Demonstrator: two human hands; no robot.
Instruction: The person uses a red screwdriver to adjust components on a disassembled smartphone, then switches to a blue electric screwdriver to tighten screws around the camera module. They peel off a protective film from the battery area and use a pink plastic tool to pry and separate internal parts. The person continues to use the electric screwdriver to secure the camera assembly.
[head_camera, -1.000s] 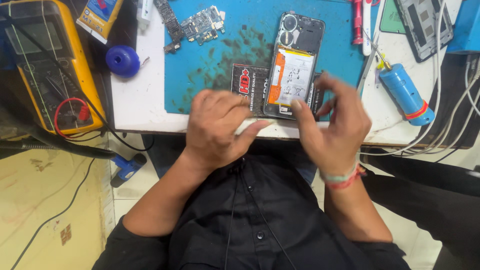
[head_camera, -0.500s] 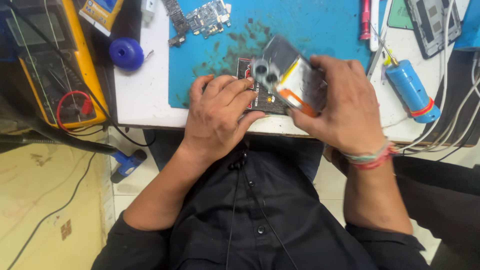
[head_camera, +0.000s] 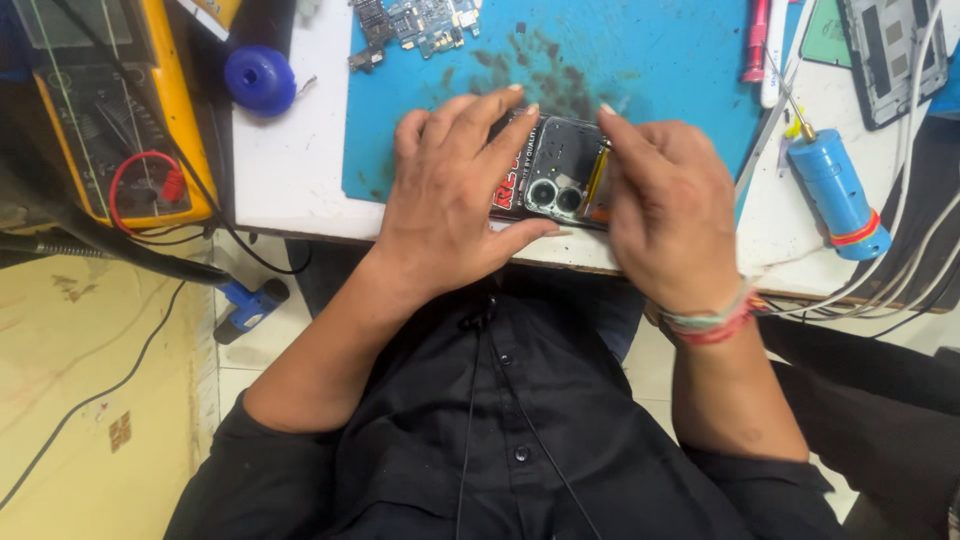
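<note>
Both hands are gripping an opened phone (head_camera: 562, 178) w/ its back off, lying at the near edge of the blue mat (head_camera: 640, 70), approx. centre of the desk's (head_camera: 290, 165) front edge. The left hand (head_camera: 455, 195) is covering the phone's left part, fingers spread over the top and thumb tucking under the near side; the right hand (head_camera: 665, 215) is clamping the right end, fingers pressed together along the far edge. The camera rings and a bit of the inside are showing between them. To handle it well, the person is probably best keeping pressure even on both ends and the phone flat on the mat, not twisting the frame, since it is sitting very near the desk's front edge & could slip off into the lap. Room for moving: bare mat is lying behind the phone up to a circuit board (head_camera: 415, 25) at the mat's far edge; a blue cylinder tool (head_camera: 835, 195) is sitting near the right hand, w/ cables trailing at the desk's right corner. A blue cap (head_camera: 260, 80) is resting toward the far left, a yellow meter (head_camera: 120, 110) beyond the left edge.
</note>
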